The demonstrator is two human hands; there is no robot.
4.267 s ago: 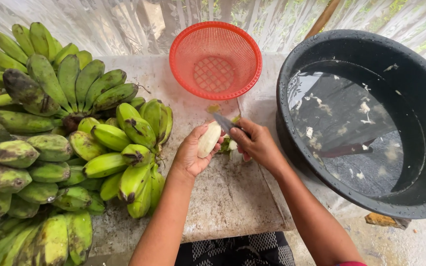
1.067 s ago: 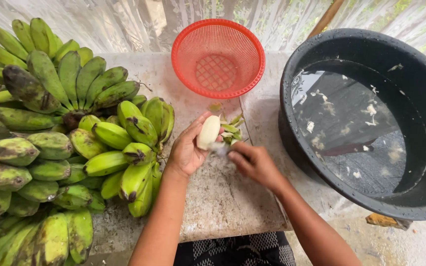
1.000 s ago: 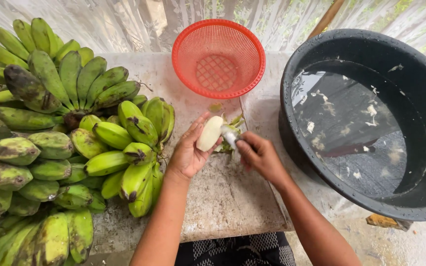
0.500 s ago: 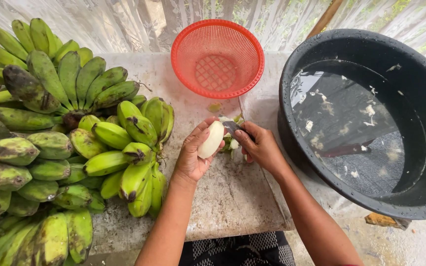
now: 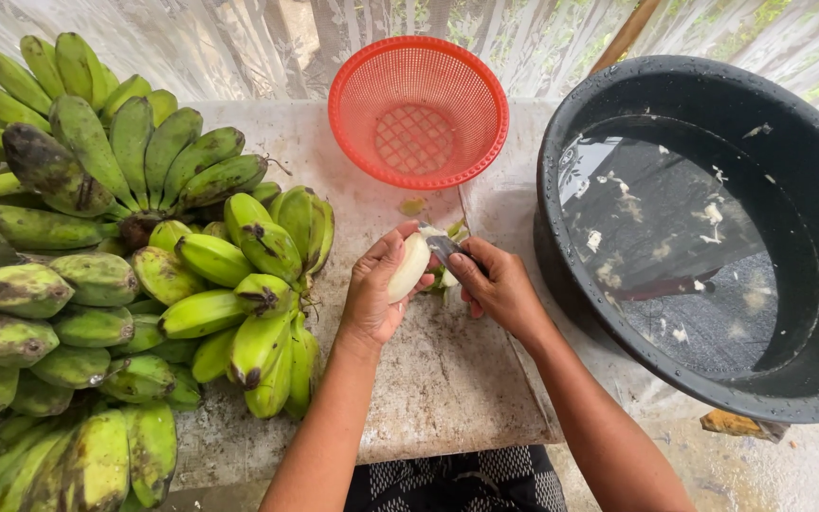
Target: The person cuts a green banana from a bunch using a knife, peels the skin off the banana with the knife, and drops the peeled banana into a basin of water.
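Hands meet over the middle of the stone table, as they did half a second ago. Left hand is curled around a peeled, pale banana, fingers wrapped behind it and thumb at its top end; the fruit stands nearly upright, tilted slightly toward 1 o'clock. Compared with half a second ago the left hand has turned a little inward and more of the fruit is covered by the fingers. Right hand is closed on a knife, the grip hidden inside the fist, the dark blade pointing toward 10 o'clock with its tip at the top end of the banana, much as in the previous frame. One second ago the blade sat lower, beside the middle of the fruit. Green peel scraps lie on the table just beneath the hands. At 12 o'clock from the hands stands a red mesh basket; at 3 o'clock, a black basin holding water with white flecks; at 9 o'clock, bunches of green bananas. These have not shifted.
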